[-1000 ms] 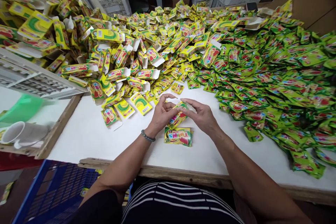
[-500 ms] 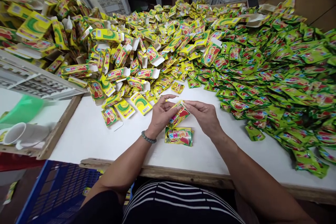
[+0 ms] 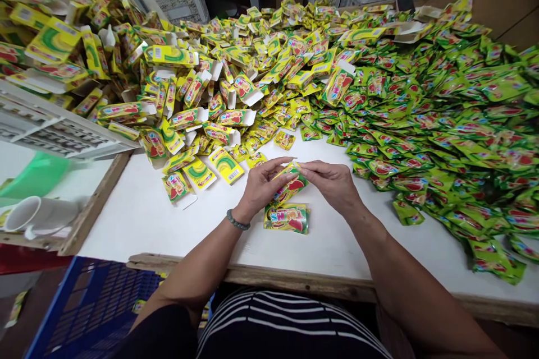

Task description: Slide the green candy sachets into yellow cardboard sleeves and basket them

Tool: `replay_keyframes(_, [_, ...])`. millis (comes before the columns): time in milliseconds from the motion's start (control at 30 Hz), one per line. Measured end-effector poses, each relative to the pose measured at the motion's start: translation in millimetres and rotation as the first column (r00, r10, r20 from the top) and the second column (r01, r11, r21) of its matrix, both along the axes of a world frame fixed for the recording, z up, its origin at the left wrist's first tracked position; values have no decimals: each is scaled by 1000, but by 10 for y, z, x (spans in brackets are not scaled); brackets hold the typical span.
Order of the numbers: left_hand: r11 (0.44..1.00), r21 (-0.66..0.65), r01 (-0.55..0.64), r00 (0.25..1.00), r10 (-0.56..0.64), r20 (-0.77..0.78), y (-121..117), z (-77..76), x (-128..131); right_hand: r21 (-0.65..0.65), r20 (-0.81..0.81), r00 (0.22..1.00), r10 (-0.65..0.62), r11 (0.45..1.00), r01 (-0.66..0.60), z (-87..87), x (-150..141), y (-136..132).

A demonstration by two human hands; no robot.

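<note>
My left hand [image 3: 264,184] grips a small yellow-and-green candy box [image 3: 292,186] printed with fruit, its thumb across the front. The fingers of my right hand [image 3: 330,182] pinch the box's upper right end. Just below, another candy box [image 3: 286,219] lies flat on the white table [image 3: 202,235], with lettering that appears upside down. Beyond my hands, a single small yellow packet [image 3: 284,139] rests at the edge of the pile. My fingers partly cover the held box.
Loose open boxes [image 3: 219,133] heap up at the left, spilling from a white crate [image 3: 76,129]. Green packets [image 3: 421,123] cover the right side. A white mug [image 3: 42,214] stands on a lower ledge at left. Below the wooden table edge [image 3: 295,283] sits a blue crate [image 3: 88,303].
Both hands have shifted slightly to the right with the box. My left fingers have come down closer to it, while my right fingers stay at its upper end.
</note>
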State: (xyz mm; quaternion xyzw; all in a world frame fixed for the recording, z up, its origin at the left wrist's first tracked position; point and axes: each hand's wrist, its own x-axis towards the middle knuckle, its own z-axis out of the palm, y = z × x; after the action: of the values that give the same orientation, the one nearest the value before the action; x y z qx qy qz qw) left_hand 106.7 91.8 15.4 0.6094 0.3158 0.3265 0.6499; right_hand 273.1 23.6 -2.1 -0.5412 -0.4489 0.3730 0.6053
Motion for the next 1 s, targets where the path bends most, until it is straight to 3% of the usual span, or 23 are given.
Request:
replay_keyframes(233, [998,-16,63,998,-63,-15,11,44,-33,27,-68,996,64,998,-63,83,68,0])
replay_keyframes(433, [988,145,51,994,-37,-98,-22,51,-33,-8,-141,988,60,998,-61,124,49,-20])
replay_keyframes(567, [996,37,79,996,-77,-55,-22,56,-36,-52,-238,968,74,995,-89,137,61,-17])
replay_keyframes(700, [994,-72,86,996,-86,3,-21,38,-35,-66,-230,969,90,992,-108,168,91,-25])
replay_keyframes(833, [989,-99,106,994,-103,37,-30,39,-28,-38,-162,981,105,993,-113,185,119,-41])
replay_keyframes(1000, [989,-89,119,993,-117,18,-25,78,-48,-51,-228,963,146,986,-162,195,121,-47])
